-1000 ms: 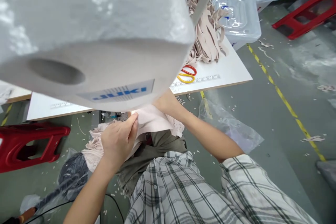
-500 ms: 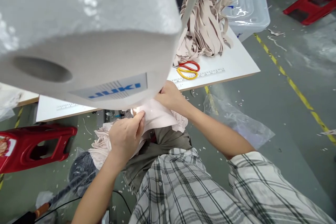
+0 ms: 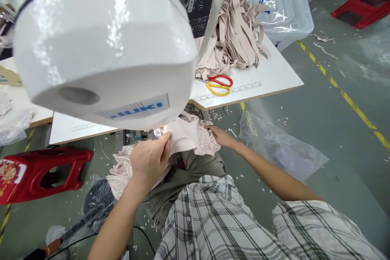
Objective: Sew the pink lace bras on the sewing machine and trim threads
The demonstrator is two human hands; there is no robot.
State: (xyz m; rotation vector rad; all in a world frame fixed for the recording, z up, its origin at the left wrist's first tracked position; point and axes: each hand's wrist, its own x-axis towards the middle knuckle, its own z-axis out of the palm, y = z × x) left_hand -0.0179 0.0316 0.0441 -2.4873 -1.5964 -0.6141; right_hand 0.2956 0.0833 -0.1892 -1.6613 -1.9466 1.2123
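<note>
Under the head of a white JUKI sewing machine (image 3: 122, 69) lies a pale pink fabric piece (image 3: 184, 135) with a lace edge. My left hand (image 3: 150, 158) pinches its left side between thumb and fingers, close to the lit needle area, which the machine head mostly hides. At the lace on the right side is my right hand (image 3: 219, 136), its fingers closed on the edge and partly hidden by the fabric. More pale pink lace fabric (image 3: 120, 174) hangs bunched left of my lap.
Scissors (image 3: 219, 85) with red and yellow handles lie beside a printed ruler on the white table (image 3: 280, 69). Beige strips (image 3: 239, 32) are heaped behind them. A clear lidded bin (image 3: 280, 8), a red stool (image 3: 45, 172) and a plastic bag (image 3: 283, 146) stand or lie around.
My right hand has moved right and down, from beside the machine head to the lace edge. The left hand keeps its pinch. More of the machine shows as the view shifts.
</note>
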